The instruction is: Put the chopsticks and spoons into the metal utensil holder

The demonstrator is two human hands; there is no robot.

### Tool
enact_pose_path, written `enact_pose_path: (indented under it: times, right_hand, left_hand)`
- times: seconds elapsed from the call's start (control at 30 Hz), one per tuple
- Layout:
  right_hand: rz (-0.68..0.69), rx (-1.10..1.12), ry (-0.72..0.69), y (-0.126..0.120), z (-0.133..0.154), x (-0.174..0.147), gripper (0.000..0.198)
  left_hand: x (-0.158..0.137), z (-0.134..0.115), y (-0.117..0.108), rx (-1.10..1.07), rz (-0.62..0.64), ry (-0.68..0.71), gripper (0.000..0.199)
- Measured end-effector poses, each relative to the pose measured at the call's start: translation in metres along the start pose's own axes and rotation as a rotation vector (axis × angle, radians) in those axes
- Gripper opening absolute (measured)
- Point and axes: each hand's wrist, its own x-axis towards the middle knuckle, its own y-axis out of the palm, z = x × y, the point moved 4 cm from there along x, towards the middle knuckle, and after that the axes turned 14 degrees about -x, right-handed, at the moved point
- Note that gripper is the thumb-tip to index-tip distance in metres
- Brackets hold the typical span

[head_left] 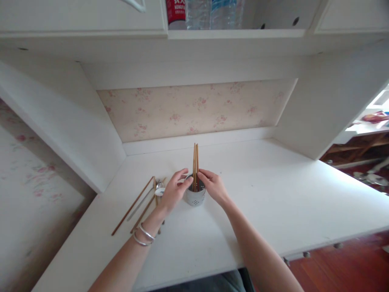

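Note:
A small perforated metal holder (195,198) stands on the white desk (273,202). Two or more wooden chopsticks (195,162) stand upright in it. My left hand (174,190) touches the holder's left rim, fingers curled against it. My right hand (212,185) pinches the chopsticks just above the rim on the right side. Silver bangles (142,236) ring my left wrist. To the left of the holder lie more chopsticks (133,209) and a spoon (159,191), partly hidden behind my left hand.
The desk sits in a white alcove with a floral back panel (194,109). On the shelf above stand plastic bottles (209,14) and a red-labelled container (175,12). A wooden floor (343,267) and clutter show at the right.

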Motion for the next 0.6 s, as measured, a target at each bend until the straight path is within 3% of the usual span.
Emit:
enact_pose_path:
  times: [0.17, 0.37, 0.43, 0.5, 0.57, 0.6]
  right_hand:
    - [-0.011, 0.036, 0.043, 0.002, -0.001, -0.001, 0.038]
    - [-0.042, 0.057, 0.068, 0.005, -0.001, 0.0, 0.04]
    - [-0.146, 0.043, 0.076, 0.002, 0.002, -0.002, 0.04]
    - [-0.349, -0.019, 0.046, -0.007, 0.014, -0.008, 0.037]
    - [-0.513, -0.118, -0.041, -0.012, 0.036, -0.019, 0.031]
    - [-0.527, -0.167, -0.104, -0.011, 0.051, -0.025, 0.027]
  left_hand:
    - [-0.024, 0.015, 0.017, -0.202, 0.05, -0.022, 0.091]
    - [-0.025, 0.034, 0.022, -0.161, -0.08, 0.021, 0.092]
    - [-0.026, 0.032, 0.022, -0.164, -0.107, 0.028, 0.088]
    - [-0.027, 0.026, 0.023, -0.187, -0.09, 0.047, 0.08]
    - [-0.027, 0.02, 0.026, -0.216, -0.057, 0.057, 0.07]
    - [-0.027, 0.019, 0.028, -0.226, -0.04, 0.046, 0.068]
